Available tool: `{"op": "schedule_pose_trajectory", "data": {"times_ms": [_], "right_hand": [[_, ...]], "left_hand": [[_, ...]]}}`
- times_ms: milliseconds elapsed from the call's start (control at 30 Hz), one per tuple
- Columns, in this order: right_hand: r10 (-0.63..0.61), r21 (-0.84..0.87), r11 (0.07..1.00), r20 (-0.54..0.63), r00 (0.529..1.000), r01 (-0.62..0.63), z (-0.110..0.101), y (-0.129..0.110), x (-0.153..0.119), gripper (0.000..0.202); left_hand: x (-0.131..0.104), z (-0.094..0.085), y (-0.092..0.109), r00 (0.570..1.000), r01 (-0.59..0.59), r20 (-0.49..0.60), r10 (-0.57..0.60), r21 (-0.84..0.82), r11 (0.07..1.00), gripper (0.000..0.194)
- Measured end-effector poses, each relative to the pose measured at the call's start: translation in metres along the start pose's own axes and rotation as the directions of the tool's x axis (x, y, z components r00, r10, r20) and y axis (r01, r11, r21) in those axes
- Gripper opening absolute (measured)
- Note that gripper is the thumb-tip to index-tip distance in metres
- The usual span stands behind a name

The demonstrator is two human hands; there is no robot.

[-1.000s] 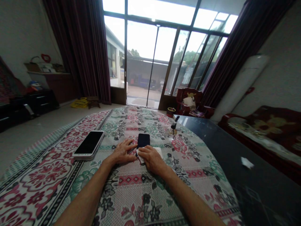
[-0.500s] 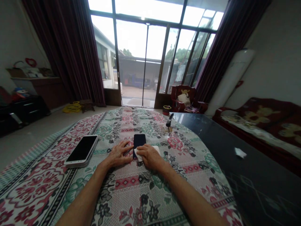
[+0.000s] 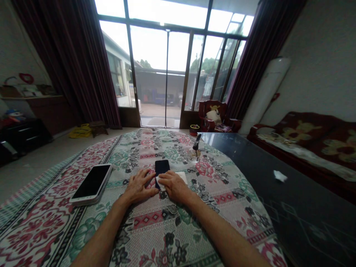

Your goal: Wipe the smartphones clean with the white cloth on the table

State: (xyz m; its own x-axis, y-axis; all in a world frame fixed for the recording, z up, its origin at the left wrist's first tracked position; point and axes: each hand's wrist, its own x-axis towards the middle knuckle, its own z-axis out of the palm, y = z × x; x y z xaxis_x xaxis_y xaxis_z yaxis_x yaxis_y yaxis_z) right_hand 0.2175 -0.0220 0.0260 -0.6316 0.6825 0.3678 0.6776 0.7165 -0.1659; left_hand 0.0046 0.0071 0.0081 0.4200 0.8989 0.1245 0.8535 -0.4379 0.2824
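Wiping, I judge: my right grip (image 3: 174, 186) is closed on white cloth (image 3: 182, 176) over the phone (image 3: 162, 166); left grip (image 3: 137, 186) spread, empty, beside it. Next stroke requires even pressure.

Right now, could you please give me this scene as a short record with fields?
left hand: on the floral tablecloth, fingers spread beside the dark phone
right hand: holding a white cloth against the phone
further left: white-framed device, screen up
beyond hands: clear bottle, black top
dark surface at right: crumpled white piece
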Motion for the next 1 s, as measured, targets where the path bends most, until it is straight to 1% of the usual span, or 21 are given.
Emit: {"op": "schedule_pose_trajectory", "data": {"times_ms": [67,133,200,267,333,400,533,600,733,800,1000], "right_hand": [[-0.001,0.002,1.0,0.009,1.0,0.001,0.001,0.001,0.002,0.023],[0.032,0.004,0.999,-0.003,0.999,-0.032,0.002,0.005,0.005,0.024],[0.111,-0.005,0.994,-0.035,0.993,-0.111,0.004,0.008,0.007,0.026],[0.204,-0.03,0.978,-0.071,0.976,-0.207,0.005,0.009,0.008,0.028],[0.259,-0.056,0.963,-0.092,0.962,-0.265,0.005,0.006,0.008,0.027],[0.233,-0.069,0.969,-0.08,0.969,-0.238,0.004,0.0,0.007,0.024],[0.106,-0.057,0.993,-0.019,0.994,-0.107,0.003,-0.008,0.008,0.019],[0.109,-0.05,0.993,-0.017,0.994,-0.11,0.004,-0.005,0.01,0.021],[0.204,-0.051,0.977,-0.068,0.977,-0.208,0.009,0.007,0.016,0.028],[0.227,-0.053,0.971,-0.084,0.97,-0.232,0.011,0.012,0.018,0.029],[0.125,-0.029,0.992,-0.029,0.992,-0.126,0.009,0.014,0.019,0.027]], "left_hand": [[0.0,0.0,0.001,1.0,0.017,0.013,-0.017,0.007,1.0,0.068],[0.001,-0.002,0.003,0.999,0.024,0.021,-0.024,0.007,1.0,0.066],[0.001,-0.003,0.004,0.999,0.028,0.02,-0.029,0.006,1.0,0.066],[0.001,-0.003,0.005,0.999,0.032,0.014,-0.032,0.001,0.999,0.065],[0.0,-0.003,0.005,0.999,0.037,0.009,-0.037,-0.006,0.999,0.065],[0.0,-0.002,0.005,0.999,0.039,0.007,-0.039,-0.008,0.999,0.065],[0.0,-0.002,0.006,0.999,0.046,0.017,-0.046,0.004,0.999,0.065],[0.001,-0.003,0.006,0.998,0.049,0.026,-0.049,0.005,0.999,0.066],[0.002,-0.002,0.005,0.998,0.046,0.03,-0.046,0.007,0.999,0.067],[0.002,-0.002,0.004,0.998,0.047,0.029,-0.047,0.016,0.999,0.067],[0.002,-0.005,0.006,0.998,0.043,0.042,-0.044,0.034,0.998,0.064]]}}
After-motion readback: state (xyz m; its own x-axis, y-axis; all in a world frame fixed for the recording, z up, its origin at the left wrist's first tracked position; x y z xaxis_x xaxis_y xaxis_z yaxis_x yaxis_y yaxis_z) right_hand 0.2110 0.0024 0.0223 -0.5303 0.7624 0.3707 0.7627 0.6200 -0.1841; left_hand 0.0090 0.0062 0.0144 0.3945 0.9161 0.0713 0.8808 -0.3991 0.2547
